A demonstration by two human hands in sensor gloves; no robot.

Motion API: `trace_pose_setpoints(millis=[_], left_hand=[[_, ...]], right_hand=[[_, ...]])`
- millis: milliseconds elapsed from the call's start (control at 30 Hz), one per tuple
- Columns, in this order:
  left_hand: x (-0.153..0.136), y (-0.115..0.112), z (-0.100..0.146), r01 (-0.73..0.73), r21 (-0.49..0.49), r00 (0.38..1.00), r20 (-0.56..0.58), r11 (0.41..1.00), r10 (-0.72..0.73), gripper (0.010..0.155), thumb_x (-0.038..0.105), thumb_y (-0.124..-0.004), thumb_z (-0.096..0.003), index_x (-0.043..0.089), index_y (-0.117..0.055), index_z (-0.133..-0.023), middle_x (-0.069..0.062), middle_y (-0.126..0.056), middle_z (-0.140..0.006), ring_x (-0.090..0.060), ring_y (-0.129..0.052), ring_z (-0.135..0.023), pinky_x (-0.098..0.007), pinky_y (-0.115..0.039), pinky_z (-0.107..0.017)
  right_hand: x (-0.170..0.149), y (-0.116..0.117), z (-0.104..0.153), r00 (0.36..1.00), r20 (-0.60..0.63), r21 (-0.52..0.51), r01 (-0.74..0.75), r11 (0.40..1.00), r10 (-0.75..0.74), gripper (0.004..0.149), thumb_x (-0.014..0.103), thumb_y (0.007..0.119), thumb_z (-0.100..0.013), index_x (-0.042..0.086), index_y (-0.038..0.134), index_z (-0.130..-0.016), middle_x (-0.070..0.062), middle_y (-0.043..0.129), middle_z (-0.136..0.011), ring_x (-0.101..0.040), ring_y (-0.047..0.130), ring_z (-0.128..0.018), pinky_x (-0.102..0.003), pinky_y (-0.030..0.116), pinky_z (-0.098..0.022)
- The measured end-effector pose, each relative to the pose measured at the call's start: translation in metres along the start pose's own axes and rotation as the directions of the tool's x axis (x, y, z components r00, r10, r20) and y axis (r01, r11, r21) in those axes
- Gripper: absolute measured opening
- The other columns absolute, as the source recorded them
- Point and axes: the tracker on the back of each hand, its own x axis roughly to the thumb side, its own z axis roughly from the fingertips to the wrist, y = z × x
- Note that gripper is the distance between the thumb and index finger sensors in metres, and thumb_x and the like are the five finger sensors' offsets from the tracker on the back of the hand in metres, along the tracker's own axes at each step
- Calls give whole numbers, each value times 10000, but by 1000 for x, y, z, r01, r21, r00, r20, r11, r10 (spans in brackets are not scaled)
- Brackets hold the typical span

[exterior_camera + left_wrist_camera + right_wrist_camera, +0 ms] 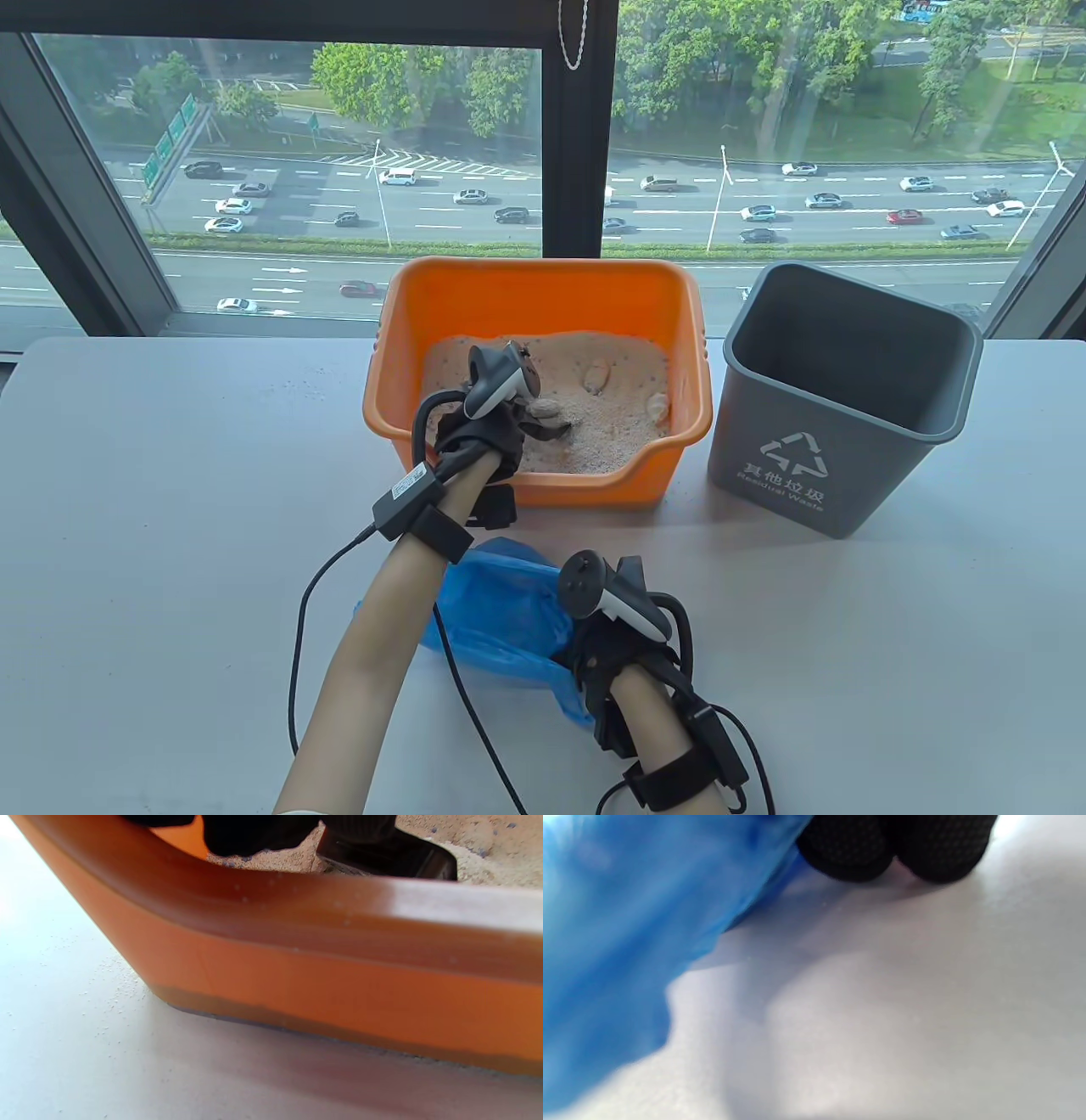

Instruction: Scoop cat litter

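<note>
An orange litter box [543,276] holds sandy litter [615,424] with pale clumps [598,375] near its back and right side. My left hand [530,420] reaches inside the box's front left and grips a black scoop [407,861] with its blade in the litter; a clump lies at the scoop. The box's front wall [339,993] fills the left wrist view. My right hand [577,654] holds the edge of a crumpled blue plastic bag [501,611] on the table in front of the box. Its curled fingertips [848,849] rest on the table beside the bag [606,942].
A grey waste bin [848,399] stands open to the right of the litter box. A few litter grains lie on the white table [106,997] by the box's corner. A window runs along the table's far edge. Cables trail from both wrists.
</note>
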Motion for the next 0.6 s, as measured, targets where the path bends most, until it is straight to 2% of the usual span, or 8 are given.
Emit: trace_pose_setpoints(millis=[67, 200, 300, 367, 467, 533, 567, 600], left_hand=[[-6, 5, 7, -46, 0, 998, 44, 999, 46, 582, 448, -628, -524, 256, -471, -1051, 56, -794, -657, -38, -856, -388, -294, -786, -393], [-16, 11, 23, -138, 80, 987, 93, 987, 131, 583, 452, -624, -524, 265, -460, -1051, 60, -790, -667, -38, -860, -400, -296, -788, -403], [-23, 10, 33, -304, 130, 945, 165, 944, 282, 582, 447, -626, -526, 256, -460, -1050, 52, -792, -664, -47, -863, -396, -308, -786, -396], [-21, 7, 40, -307, 114, 936, 214, 945, 279, 583, 453, -624, -529, 255, -457, -1051, 57, -791, -666, -41, -863, -397, -300, -787, -397], [-24, 8, 48, -388, 200, 910, 235, 900, 341, 583, 449, -633, -528, 248, -467, -1049, 50, -799, -659, -46, -867, -385, -303, -788, -383], [-18, 10, 52, -299, 161, 935, 244, 940, 256, 582, 453, -629, -532, 254, -463, -1052, 54, -795, -666, -43, -866, -392, -299, -786, -390], [-19, 11, 54, -291, 176, 941, 230, 940, 249, 582, 460, -623, -531, 264, -453, -1052, 64, -787, -675, -34, -864, -402, -291, -785, -401], [-20, 12, 55, -348, 217, 924, 244, 912, 294, 583, 458, -626, -529, 257, -461, -1051, 62, -793, -668, -34, -867, -394, -292, -789, -390]], right_hand=[[0, 0, 0, 1000, 0, 1, -1, 1000, 1, 832, 388, 907, -352, 151, 445, -1002, -234, 489, -897, -77, 802, -438, -305, 759, -356], [-1, 0, 0, 1000, 0, 3, 2, 1000, -2, 829, 385, 907, -354, 157, 444, -1003, -230, 489, -897, -75, 802, -439, -303, 758, -356], [-1, 0, 0, 1000, 0, 4, 3, 1000, -3, 828, 385, 907, -354, 157, 445, -1003, -229, 489, -898, -75, 802, -439, -302, 758, -355], [-1, 0, 0, 1000, -1, 4, 3, 1000, -3, 827, 384, 907, -354, 157, 445, -1002, -229, 489, -898, -76, 802, -438, -302, 758, -356], [-2, -1, -1, 1000, -1, 4, 3, 1000, -3, 829, 384, 907, -354, 158, 443, -1003, -229, 489, -898, -75, 802, -438, -302, 758, -356], [-2, -1, -1, 1000, -1, 3, 2, 1000, -2, 828, 384, 906, -354, 157, 444, -1003, -229, 490, -897, -75, 802, -438, -302, 759, -355], [-2, -1, -1, 1000, -1, 4, 2, 1000, -2, 828, 383, 906, -354, 157, 444, -1003, -228, 489, -898, -75, 802, -439, -302, 758, -356], [-2, -1, -1, 1000, -1, 3, 2, 1000, -2, 828, 384, 906, -353, 159, 444, -1003, -228, 489, -897, -75, 802, -438, -301, 759, -355]])
